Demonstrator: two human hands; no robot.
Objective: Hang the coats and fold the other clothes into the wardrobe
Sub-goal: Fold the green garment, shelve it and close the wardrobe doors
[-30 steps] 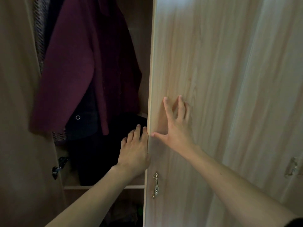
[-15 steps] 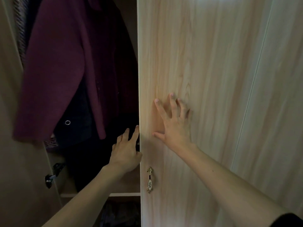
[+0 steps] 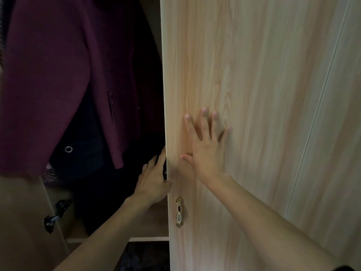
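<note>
A maroon coat (image 3: 58, 85) hangs inside the open wardrobe on the left, over a darker garment (image 3: 84, 149) with a metal eyelet. The light wood wardrobe door (image 3: 244, 75) fills the middle and right. My right hand (image 3: 207, 145) presses flat on the door's front, fingers straight and spread. My left hand (image 3: 154, 178) reaches into the dark gap beside the door's edge, fingers straight and touching that edge; its fingertips are partly hidden behind the door.
A small ornate handle (image 3: 179, 212) sits low on the door. The left door (image 3: 21, 222) stands open with a black hinge (image 3: 56, 214). A shelf board (image 3: 148, 239) crosses the wardrobe below the coats, dark clothes beneath it.
The door edge has shifted leftward and the gap has narrowed. Both hands stayed on the door and moved with it. The view has drawn closer to the wardrobe.
</note>
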